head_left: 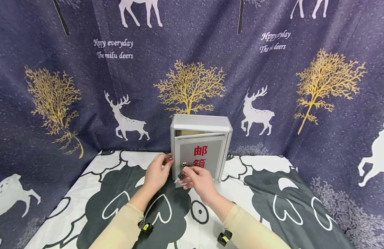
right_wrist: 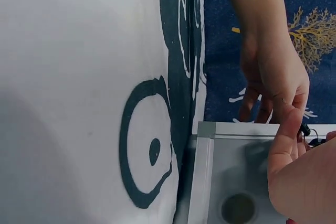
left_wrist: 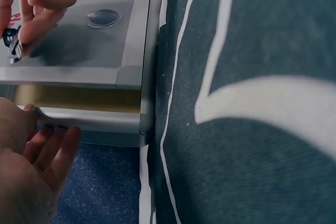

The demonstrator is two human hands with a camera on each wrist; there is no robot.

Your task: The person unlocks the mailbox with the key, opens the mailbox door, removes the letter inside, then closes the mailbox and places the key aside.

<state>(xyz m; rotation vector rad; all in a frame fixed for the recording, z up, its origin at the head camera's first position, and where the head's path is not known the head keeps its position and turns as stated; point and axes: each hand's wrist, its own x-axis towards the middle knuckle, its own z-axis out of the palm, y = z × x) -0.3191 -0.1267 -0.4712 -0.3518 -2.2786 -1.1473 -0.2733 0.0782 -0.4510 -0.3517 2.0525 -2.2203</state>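
Note:
A silver-grey metal mailbox (head_left: 201, 121) with red characters stands upright on the cloth. Its front door (head_left: 210, 162) is ajar, with a gap along the left side and top. My left hand (head_left: 156, 174) grips the box's left edge, thumb on the rim (left_wrist: 86, 120) and fingers along the outer side. In front of the door, my right hand (head_left: 200, 181) pinches small dark keys (head_left: 181, 175) just below the lock (head_left: 184, 164). The left wrist view shows the keys' metal part hanging clear of the door. Right fingers partly hide the keys in the right wrist view.
A black-and-white patterned cloth (head_left: 210, 221) covers the surface under the box. Close behind hangs a dark blue curtain (head_left: 198, 45) printed with deer and trees. A round clear window (left_wrist: 103, 18) sits low on the door.

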